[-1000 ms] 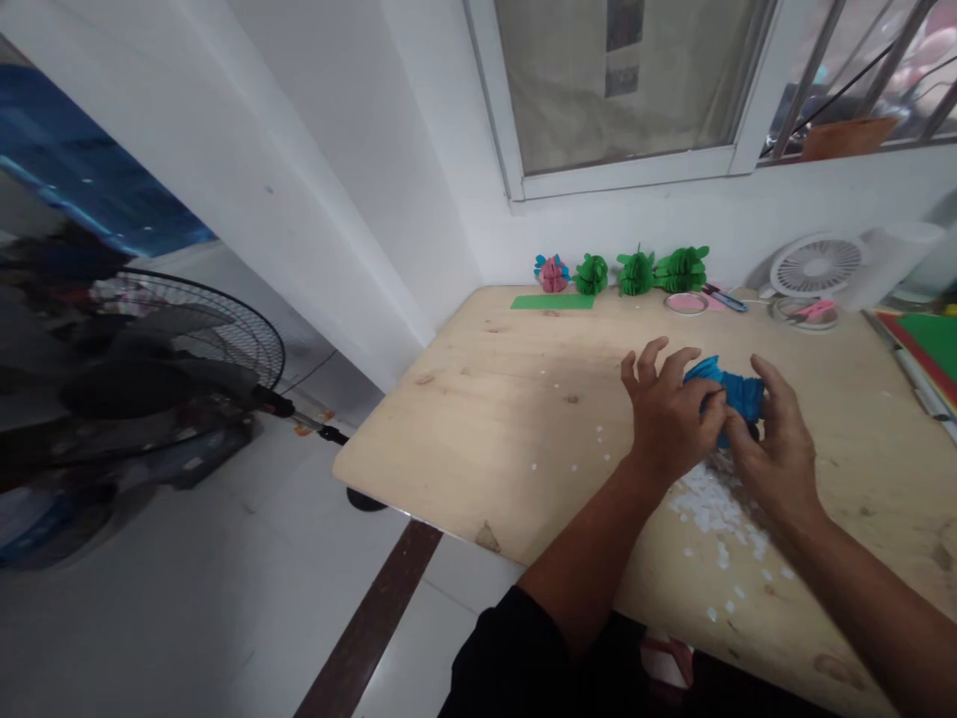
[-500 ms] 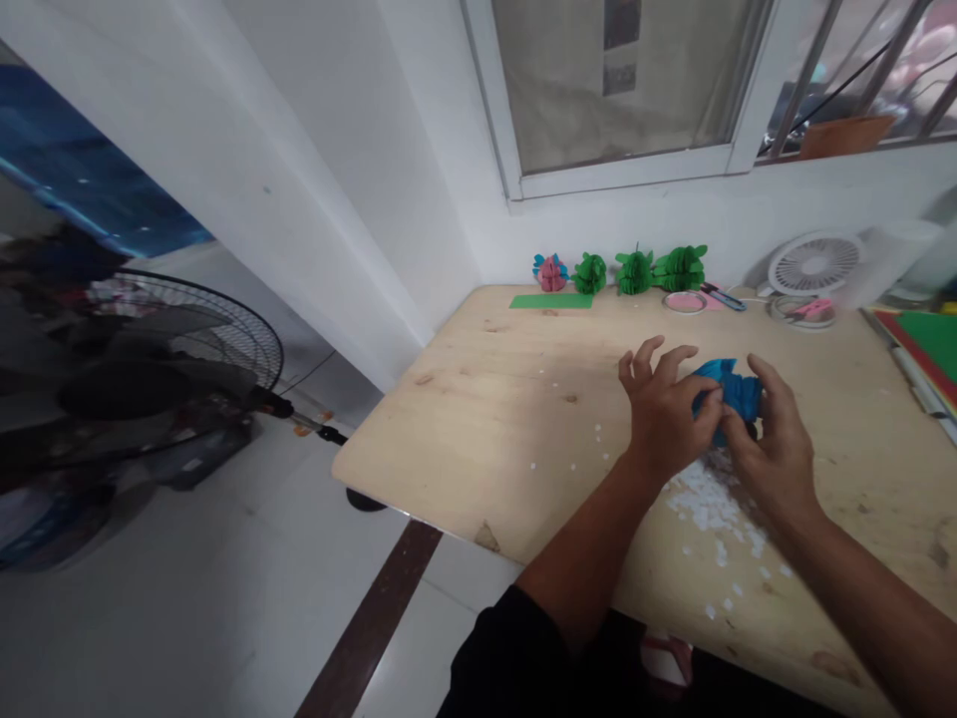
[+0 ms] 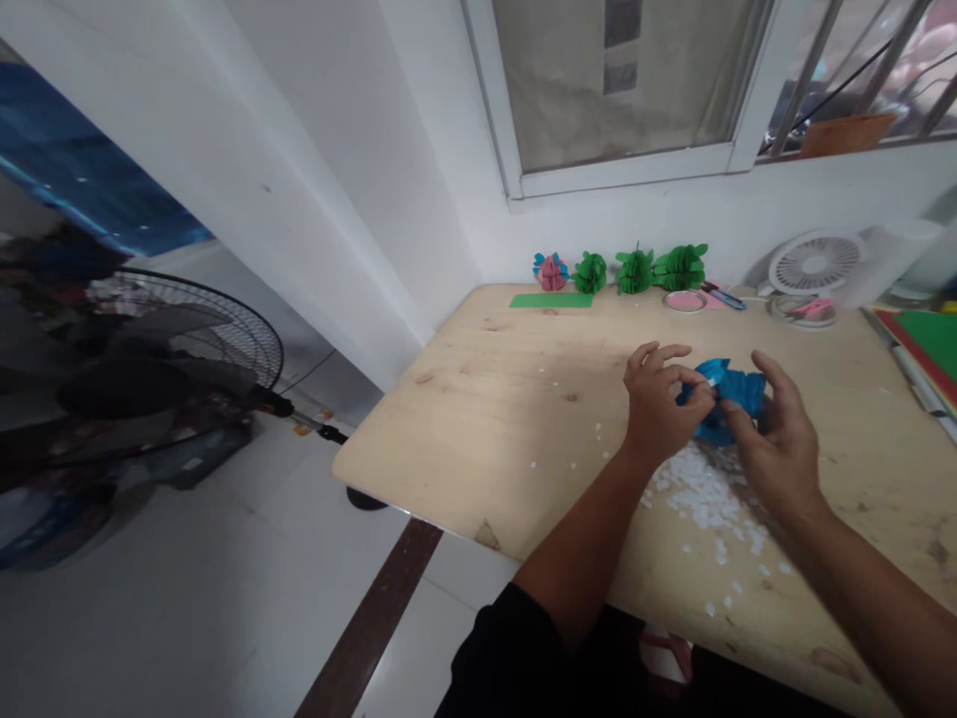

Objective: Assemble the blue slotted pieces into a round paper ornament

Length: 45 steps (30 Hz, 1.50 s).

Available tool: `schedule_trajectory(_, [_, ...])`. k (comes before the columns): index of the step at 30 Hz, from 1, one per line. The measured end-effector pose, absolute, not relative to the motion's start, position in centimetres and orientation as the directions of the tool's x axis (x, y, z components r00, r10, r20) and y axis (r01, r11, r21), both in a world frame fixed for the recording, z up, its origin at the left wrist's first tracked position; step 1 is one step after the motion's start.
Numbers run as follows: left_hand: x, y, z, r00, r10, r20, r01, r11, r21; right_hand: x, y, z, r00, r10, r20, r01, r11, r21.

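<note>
A blue folded-paper craft [image 3: 740, 391] is raised just over the table, its pleats spread into a rounded shape. My right hand [image 3: 785, 434] grips it from the right, thumb in front and fingers behind. Thumb and forefinger of my left hand [image 3: 668, 404] pinch together at its left side, where a small white paper bit [image 3: 712, 382] shows at the fingertips. The left hand's other fingers stick out, away from the paper. Below both hands lies a loose heap of tiny white paper bits [image 3: 707, 489] on the wooden table [image 3: 478, 419].
Along the wall stand several finished paper crafts, among them a pink and blue one [image 3: 551, 272] and a green one [image 3: 680, 267], behind a green strip [image 3: 551, 300]. A tape roll [image 3: 685, 301], a cutter [image 3: 724, 296], pink scissors [image 3: 811, 309] and a small white fan [image 3: 816, 262] sit at the back right.
My left hand has pulled slightly left from the blue paper craft, and a white bit now shows at its fingertips. The craft has turned a little, and more of the white heap is visible.
</note>
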<state>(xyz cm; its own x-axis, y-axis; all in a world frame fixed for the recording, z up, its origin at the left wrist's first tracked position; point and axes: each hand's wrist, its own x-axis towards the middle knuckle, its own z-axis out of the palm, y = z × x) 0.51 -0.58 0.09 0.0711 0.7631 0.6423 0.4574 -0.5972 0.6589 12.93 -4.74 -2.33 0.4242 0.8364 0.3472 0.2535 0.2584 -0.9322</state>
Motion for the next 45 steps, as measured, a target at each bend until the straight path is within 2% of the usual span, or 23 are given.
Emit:
schedule_trajectory(5, [-0.1, -0.4, 0.5, 0.118, 0.758, 0.642, 0.352, -0.637, 0.686, 12.6, -4.9, -0.8, 0.461, 0.858, 0.228, 0.073, 0.220, -0.973])
schedule_trajectory(9, [-0.5, -0.5, 0.8, 0.259, 0.699, 0.667, 0.243, -0.715, 0.655, 12.6, -4.7, 0.3, 0.532, 0.838, 0.118, -0.052, 0.172, -0.984])
schedule_trajectory(12, [-0.4, -0.8, 1.0, 0.330, 0.660, 0.675, 0.198, -0.747, 0.635, 13.1, -4.3, 0.3, 0.567, 0.819, 0.089, -0.115, 0.185, -0.976])
schedule_trajectory(16, [0.0, -1.1, 0.9, 0.339, 0.666, 0.664, 0.295, -0.746, 0.598, 13.5, -4.0, 0.3, 0.593, 0.802, 0.072, -0.186, 0.223, -0.957])
schedule_trajectory(22, [0.8, -1.3, -0.2, 0.374, 0.623, 0.687, 0.535, -0.750, 0.390, 13.3, -4.1, 0.7, 0.591, 0.805, 0.053, -0.266, 0.257, -0.929])
schedule_trajectory(27, [1.3, -1.3, -1.1, 0.372, 0.614, 0.696, 0.611, -0.727, 0.314, 13.3, -4.1, 0.7, 0.562, 0.827, 0.013, -0.329, 0.238, -0.914])
schedule_trajectory(39, [2.2, -1.7, -1.4, 0.323, 0.693, 0.645, 0.627, -0.667, 0.402, 13.1, -4.1, 0.5, 0.555, 0.831, 0.038, -0.313, 0.251, -0.916])
schedule_trajectory(45, [2.4, -1.7, -1.6, 0.336, 0.688, 0.644, 0.620, -0.676, 0.399, 12.7, -4.3, 0.8, 0.540, 0.841, 0.007, -0.350, 0.232, -0.908])
